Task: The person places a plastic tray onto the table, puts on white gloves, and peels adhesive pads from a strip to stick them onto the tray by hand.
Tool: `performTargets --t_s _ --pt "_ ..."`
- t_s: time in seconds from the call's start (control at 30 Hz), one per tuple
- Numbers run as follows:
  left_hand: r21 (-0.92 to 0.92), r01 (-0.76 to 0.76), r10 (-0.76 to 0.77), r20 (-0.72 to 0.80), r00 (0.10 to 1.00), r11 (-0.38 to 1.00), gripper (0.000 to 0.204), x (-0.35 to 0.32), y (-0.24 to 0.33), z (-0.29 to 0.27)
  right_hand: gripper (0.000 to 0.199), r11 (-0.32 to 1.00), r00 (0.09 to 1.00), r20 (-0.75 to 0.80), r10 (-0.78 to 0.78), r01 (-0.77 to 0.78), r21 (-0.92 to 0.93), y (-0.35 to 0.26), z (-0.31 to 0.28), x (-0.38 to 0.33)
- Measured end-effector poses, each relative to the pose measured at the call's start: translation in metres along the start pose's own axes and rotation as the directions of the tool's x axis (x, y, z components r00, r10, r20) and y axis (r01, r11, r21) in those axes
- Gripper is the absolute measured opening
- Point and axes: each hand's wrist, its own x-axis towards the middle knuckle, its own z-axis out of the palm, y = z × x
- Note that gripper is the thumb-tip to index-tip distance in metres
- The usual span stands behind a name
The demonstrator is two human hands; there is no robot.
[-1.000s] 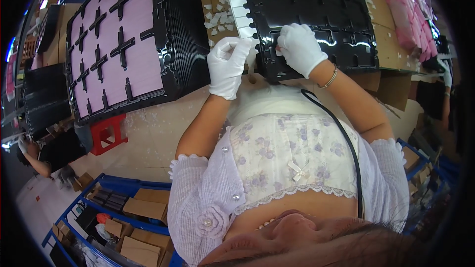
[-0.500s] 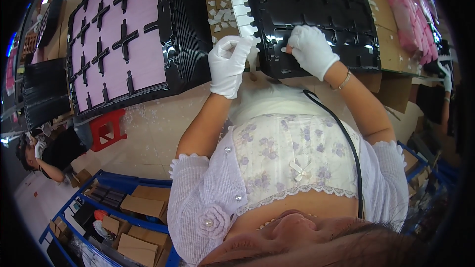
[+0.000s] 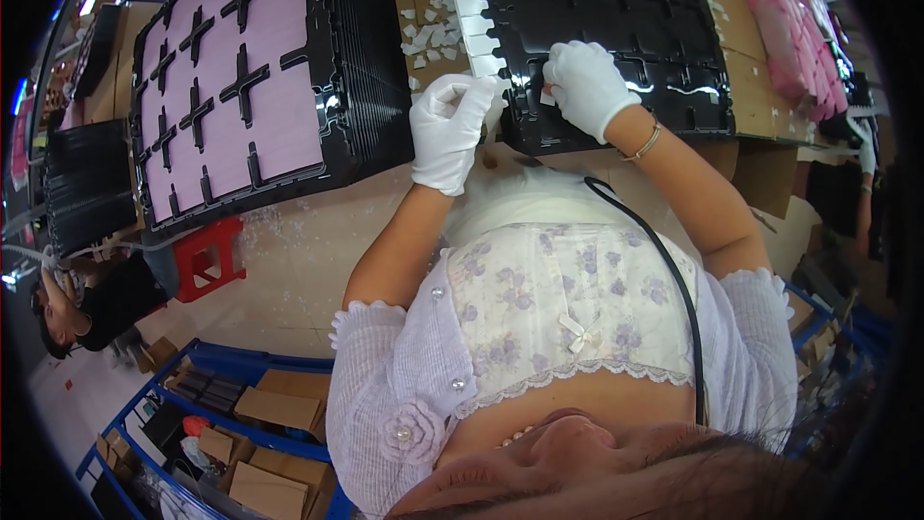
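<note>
In a white glove, my left hand [image 3: 449,133] is closed in a pinch at the near end of a long white strip [image 3: 470,14] with a notched edge. The strip lies along the left side of a glossy black plastic tray [image 3: 577,0]. My right hand [image 3: 589,89], also gloved, is over the tray's near left part, thumb and fingers pinched. A small white piece [image 3: 547,100] shows at its fingertips, close to the tray surface. Whether that piece touches the tray is hidden by the fingers.
Left stands a tall stack of black trays [image 3: 361,67] with pink sheets [image 3: 260,29]. White scraps [image 3: 428,37] litter the cardboard between. Pink bundles [image 3: 784,34] lie at far right. Behind me are a blue rack [image 3: 260,356] with boxes, a red stool [image 3: 210,258] and another person [image 3: 106,303].
My right hand has shifted left across the tray, toward my left hand, and the small white piece shows more clearly. My left hand has barely moved. The person at far left has changed posture.
</note>
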Motion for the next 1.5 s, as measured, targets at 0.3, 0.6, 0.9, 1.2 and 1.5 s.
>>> performTargets --t_s 0.3,0.6,0.9,1.2,1.5 --pt "0.0 -0.006 0.006 -0.005 1.0 1.0 0.009 -0.003 -0.002 -0.007 0.007 0.908 0.978 -0.198 -0.069 0.144 0.393 -0.007 -0.003 -0.057" --pt "-0.001 0.005 -0.005 -0.025 1.0 1.0 0.008 -0.007 0.002 -0.003 0.008 0.92 0.999 -0.052 0.002 0.019 0.392 0.014 0.004 -0.005" --pt "0.001 0.02 -0.02 -0.033 0.999 1.0 0.009 -0.01 -0.003 -0.006 0.012 0.985 0.971 0.192 0.146 -0.16 0.064 -0.006 -0.011 0.008" --pt "-0.011 0.025 -0.025 -0.024 0.999 1.0 0.008 -0.009 0.001 -0.002 0.004 0.989 0.986 -0.147 -0.078 0.095 0.114 -0.002 0.015 -0.037" --pt "0.028 -0.006 0.006 -0.011 1.0 1.0 0.009 -0.009 0.0 0.001 0.004 0.961 0.988 -0.152 0.013 0.029 0.275 0.011 0.008 -0.019"
